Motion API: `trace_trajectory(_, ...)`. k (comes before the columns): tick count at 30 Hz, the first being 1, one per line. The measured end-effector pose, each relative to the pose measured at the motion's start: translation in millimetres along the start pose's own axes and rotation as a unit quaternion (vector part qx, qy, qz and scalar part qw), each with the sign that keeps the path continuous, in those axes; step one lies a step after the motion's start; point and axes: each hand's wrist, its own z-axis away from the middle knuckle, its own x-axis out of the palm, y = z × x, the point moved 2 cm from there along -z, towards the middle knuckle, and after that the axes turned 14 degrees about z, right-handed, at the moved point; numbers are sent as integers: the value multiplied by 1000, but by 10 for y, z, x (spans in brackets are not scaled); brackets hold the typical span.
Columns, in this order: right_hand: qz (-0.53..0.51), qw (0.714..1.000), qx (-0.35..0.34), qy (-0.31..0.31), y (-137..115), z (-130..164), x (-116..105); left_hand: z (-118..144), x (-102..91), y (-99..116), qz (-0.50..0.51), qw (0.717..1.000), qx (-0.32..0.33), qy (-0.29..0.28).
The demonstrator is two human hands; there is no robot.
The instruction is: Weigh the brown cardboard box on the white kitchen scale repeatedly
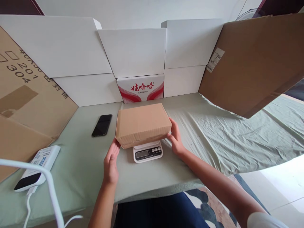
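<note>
In the head view I have the box (143, 120) at the middle of the worktop (82, 171), towards its near edge, over the scale (148, 154). The scale's display and buttons stick out on the near side; whether its plate bears the box, I cannot tell. My left hand (111, 164) has its fingers against the box's near left corner, thumb off the cardboard. My right hand (176, 139) has its fingers along the right end and its thumb by the near right corner. Together they grasp the box between them; how firmly, I cannot tell.

To the box's left lies the phone (102, 125), dark screen up. Nearer the worktop's near left corner I see a white device (39, 167) with a cable (28, 202) plugged in. White boxes (133, 49) and a red-and-white carton (142, 89) line the far edge. Brown cartons stand left (30, 76) and right (251, 60).
</note>
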Motion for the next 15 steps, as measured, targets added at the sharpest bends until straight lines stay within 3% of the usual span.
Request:
trace_trajectory(11, -20, 1000, 12, -17, -53, 43, 43, 23, -67, -82, -20, 999, -26, -7)
trace_trajectory(15, -32, 999, -6, -7, -156, -88, 17, -163, -17, 11, -3, 1000, -4, -5)
